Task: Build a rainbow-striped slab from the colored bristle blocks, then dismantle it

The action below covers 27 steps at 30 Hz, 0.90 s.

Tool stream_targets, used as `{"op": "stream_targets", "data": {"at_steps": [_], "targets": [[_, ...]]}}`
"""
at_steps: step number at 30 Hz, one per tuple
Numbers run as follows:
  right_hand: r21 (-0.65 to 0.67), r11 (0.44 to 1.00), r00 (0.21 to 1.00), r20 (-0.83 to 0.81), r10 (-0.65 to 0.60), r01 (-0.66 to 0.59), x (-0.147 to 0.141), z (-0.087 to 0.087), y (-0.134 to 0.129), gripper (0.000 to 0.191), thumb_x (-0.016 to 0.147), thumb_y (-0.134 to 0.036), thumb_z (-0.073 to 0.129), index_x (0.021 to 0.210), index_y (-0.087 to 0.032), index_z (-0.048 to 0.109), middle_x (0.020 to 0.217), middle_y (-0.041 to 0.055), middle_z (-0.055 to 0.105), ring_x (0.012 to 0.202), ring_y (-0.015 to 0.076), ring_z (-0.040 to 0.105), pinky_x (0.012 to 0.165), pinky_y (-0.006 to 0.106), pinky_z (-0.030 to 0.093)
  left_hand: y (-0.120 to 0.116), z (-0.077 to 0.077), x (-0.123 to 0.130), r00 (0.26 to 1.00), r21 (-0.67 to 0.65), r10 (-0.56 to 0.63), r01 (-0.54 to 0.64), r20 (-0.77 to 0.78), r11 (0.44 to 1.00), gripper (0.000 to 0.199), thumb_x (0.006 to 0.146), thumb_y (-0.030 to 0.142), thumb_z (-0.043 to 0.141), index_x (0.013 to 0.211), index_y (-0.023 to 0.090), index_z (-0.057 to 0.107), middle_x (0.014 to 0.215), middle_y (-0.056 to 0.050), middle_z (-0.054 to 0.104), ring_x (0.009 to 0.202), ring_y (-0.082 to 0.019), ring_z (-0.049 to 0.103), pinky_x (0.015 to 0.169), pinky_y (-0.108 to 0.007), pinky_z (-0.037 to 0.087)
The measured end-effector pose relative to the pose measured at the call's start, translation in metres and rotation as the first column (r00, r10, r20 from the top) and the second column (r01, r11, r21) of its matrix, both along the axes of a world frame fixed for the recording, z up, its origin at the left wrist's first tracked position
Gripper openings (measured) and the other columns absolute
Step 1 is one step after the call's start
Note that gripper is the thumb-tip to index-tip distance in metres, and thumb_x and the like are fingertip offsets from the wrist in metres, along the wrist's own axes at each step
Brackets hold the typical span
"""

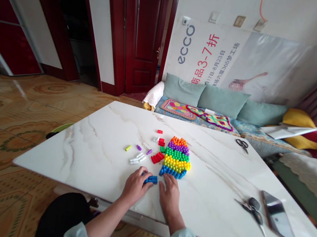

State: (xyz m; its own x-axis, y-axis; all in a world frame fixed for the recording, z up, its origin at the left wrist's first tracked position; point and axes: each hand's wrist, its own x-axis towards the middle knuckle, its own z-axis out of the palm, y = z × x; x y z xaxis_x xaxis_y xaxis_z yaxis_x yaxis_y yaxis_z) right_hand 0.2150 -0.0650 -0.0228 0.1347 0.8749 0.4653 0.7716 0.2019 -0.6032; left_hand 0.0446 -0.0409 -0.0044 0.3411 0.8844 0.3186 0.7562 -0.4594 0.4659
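My left hand (136, 185) is closed around a few small blue plastic cylinders (152, 179) low over the white table. Just right of it, my right hand (169, 192) rests with its fingers stretched out, the fingertips at the near edge of the blue row (172, 172). That row is the closest band of a packed block of small round-ended pieces, with yellow (176, 163), green (177, 154), purple (178, 147) and orange (179, 141) rows behind. Red pieces (157, 158) lie along the block's left side. White pieces (138, 158), purple pieces (149, 152) and a yellow-green piece (128, 147) are scattered further left.
On the table's right side lie dark-handled cutting tools (253, 211) beside a tablet-like dark device (279, 217). Black scissors (242, 144) sit near the far right edge. Beyond the marble-patterned table (86, 155) stands a sofa with green cushions (224, 100).
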Motion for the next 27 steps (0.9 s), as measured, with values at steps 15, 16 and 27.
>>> {"op": "stream_targets", "data": {"at_steps": [15, 16, 27], "targets": [[-0.108, 0.992, 0.979, 0.186, 0.081, -0.062, -0.03, 0.024, -0.008, 0.027, 0.079, -0.006, 0.052, 0.091, -0.023, 0.071, 0.089, 0.0071, 0.064, 0.089, 0.0228, 0.056, 0.078, 0.032, 0.048, 0.004, -0.005, -0.005, 0.994, -0.022, -0.062, 0.064, 0.09, 0.998, 0.015, 0.092, 0.031, 0.052, 0.096, 0.025, 0.065, 0.102, -0.002, 0.058, 0.091, -0.017, 0.059, 0.081, -0.028, 0.045], [-0.098, 0.994, 0.977, 0.205, 0.06, -0.04, -0.028, 0.025, -0.009, 0.026, 0.079, -0.006, 0.053, 0.087, -0.023, 0.071, 0.089, 0.0077, 0.063, 0.089, 0.0231, 0.056, 0.078, 0.032, 0.048, 0.004, -0.005, -0.005, 0.994, -0.025, -0.067, 0.069, 0.092, 0.997, 0.014, 0.091, 0.032, 0.053, 0.095, 0.025, 0.065, 0.102, -0.003, 0.058, 0.091, -0.017, 0.059, 0.08, -0.027, 0.045], [-0.097, 0.985, 0.925, -0.341, -0.169, 0.144, 0.016, 0.006, -0.02, 0.027, 0.084, -0.036, 0.054, 0.101, -0.017, 0.062, 0.083, 0.0062, 0.07, 0.073, 0.0193, 0.064, 0.068, 0.03, 0.05, 0.004, -0.007, -0.003, 0.992, -0.035, -0.027, 0.032, 0.122, 0.999, 0.012, 0.08, 0.025, 0.068, 0.091, 0.026, 0.067, 0.102, -0.001, 0.058, 0.093, -0.017, 0.059, 0.083, -0.027, 0.044]]}}
